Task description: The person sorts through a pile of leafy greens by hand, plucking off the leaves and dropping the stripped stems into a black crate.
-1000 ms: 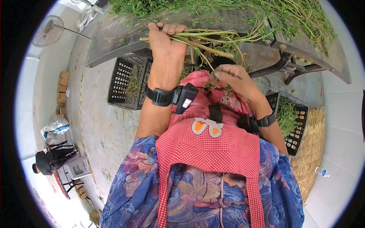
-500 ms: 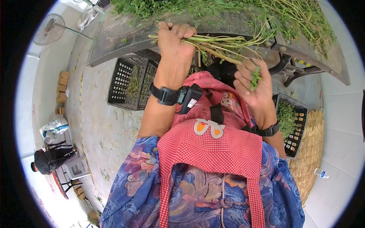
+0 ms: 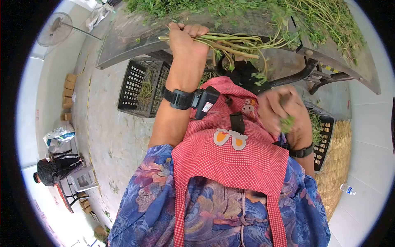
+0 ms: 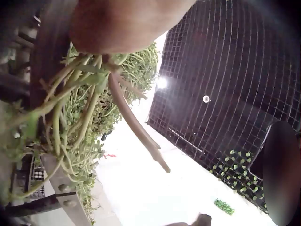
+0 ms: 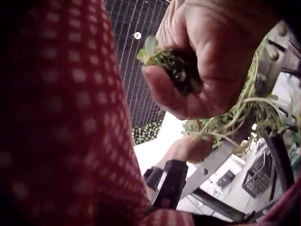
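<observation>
A bunch of long green plant stems [image 3: 238,40] is gripped by my left hand [image 3: 187,45] just over the table's near edge. The stems point rightward, with one thick brownish stem [image 4: 129,108] sticking out in the left wrist view. My right hand [image 3: 286,109], blurred by motion, is apart from the bunch and beside the red checked apron [image 3: 230,164]. In the right wrist view its fingers curl round a small clump of leaves [image 5: 164,59], whose lower part is hidden in the palm.
Piles of leafy stems [image 3: 329,24] cover the dark table [image 3: 140,45]. Black plastic crates [image 3: 133,88] stand below it on the left, and another crate [image 3: 325,136] holds greens at the right. A straw mat [image 3: 339,160] and a bottle [image 3: 348,189] lie beyond.
My right hand has pulled away from the stems, down and right toward the apron, carrying leaves. My left hand shifted slightly right, still gripping the bunch.
</observation>
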Demonstrator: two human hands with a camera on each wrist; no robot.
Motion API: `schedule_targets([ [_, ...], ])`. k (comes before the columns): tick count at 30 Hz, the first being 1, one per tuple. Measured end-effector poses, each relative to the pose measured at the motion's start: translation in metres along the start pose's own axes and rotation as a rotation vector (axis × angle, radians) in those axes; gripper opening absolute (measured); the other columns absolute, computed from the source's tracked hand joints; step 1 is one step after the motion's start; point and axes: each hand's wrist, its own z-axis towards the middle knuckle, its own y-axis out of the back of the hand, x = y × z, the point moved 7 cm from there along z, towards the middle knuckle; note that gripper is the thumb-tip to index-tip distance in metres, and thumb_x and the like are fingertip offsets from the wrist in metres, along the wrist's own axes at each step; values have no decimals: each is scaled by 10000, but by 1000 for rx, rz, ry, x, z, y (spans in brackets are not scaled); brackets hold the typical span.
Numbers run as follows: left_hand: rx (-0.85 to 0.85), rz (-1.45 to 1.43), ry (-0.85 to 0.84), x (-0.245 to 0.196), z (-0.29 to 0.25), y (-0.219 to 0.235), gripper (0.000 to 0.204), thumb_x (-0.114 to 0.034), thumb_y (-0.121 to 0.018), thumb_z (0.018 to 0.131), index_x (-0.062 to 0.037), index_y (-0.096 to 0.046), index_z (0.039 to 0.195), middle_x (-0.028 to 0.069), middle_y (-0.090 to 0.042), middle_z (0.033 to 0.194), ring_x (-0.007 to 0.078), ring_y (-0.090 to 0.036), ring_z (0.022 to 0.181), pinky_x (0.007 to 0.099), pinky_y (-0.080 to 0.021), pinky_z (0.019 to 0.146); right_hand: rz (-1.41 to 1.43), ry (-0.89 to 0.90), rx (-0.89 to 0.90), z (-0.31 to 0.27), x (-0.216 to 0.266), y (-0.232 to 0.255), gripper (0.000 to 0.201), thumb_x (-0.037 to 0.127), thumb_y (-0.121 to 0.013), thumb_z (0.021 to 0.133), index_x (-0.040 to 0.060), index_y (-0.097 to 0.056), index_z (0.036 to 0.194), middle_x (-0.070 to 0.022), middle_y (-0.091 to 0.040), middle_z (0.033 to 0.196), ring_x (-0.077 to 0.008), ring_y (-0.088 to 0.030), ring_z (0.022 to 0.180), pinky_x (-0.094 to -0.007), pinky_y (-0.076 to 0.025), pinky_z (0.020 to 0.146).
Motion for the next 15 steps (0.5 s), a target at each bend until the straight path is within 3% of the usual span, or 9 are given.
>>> schedule_targets([
  [1,-32,9,-9,3,-3,-2,333,-392,-334,956,-147,-326,730,-30,-233,550,115,-223,458,268,-262,448,-8,1,4,6,2,-2,434,347,-557,865,21,-485,589,-46,-504,564,-108,-435,416,-232,-336,390],
  [3,-29,6,-24,5,-9,-6,337,-400,-335,955,-147,-332,734,-28,-246,554,117,-233,465,273,-268,462,-266,-63,-280,18,-5,7,346,233,-523,897,2,-521,640,-47,-523,604,-83,-441,456,-201,-356,427],
  [4,-28,6,-31,6,-13,-7,340,-408,-336,955,-146,-338,737,-26,-258,559,119,-243,472,278,-275,476,-545,-73,-339,23,-3,8,238,169,-517,891,-28,-592,782,-58,-579,676,-68,-497,532,-205,-406,494],
  [5,-24,7,-32,8,-16,-7,340,-408,-336,955,-146,-338,737,-26,-258,559,119,-243,472,278,-275,476,-545,-69,-338,32,-8,9,238,169,-517,891,-28,-592,782,-58,-579,676,-68,-497,532,-205,-406,494],
  [7,44,40,-49,11,-23,-13,342,-421,-342,951,-146,-352,748,-19,-274,566,123,-262,489,287,-290,500,-1172,448,-450,40,14,-5,206,157,-555,863,-21,-622,944,-57,-620,745,-79,-548,616,-226,-451,580],
  [9,73,39,-32,17,-27,-11,341,-421,-346,950,-145,-356,751,-16,-280,568,125,-268,496,291,-297,506,-1096,355,-508,42,13,-4,234,136,-577,834,-23,-611,1003,-85,-650,812,-112,-583,681,-255,-469,655],
  [15,129,47,-51,23,-40,-10,333,-413,-366,945,-132,-365,767,-5,-304,571,138,-292,500,308,-325,519,-1155,565,-633,38,15,2,223,114,-597,801,-12,-627,981,-158,-656,860,-148,-628,781,-277,-473,708],
])
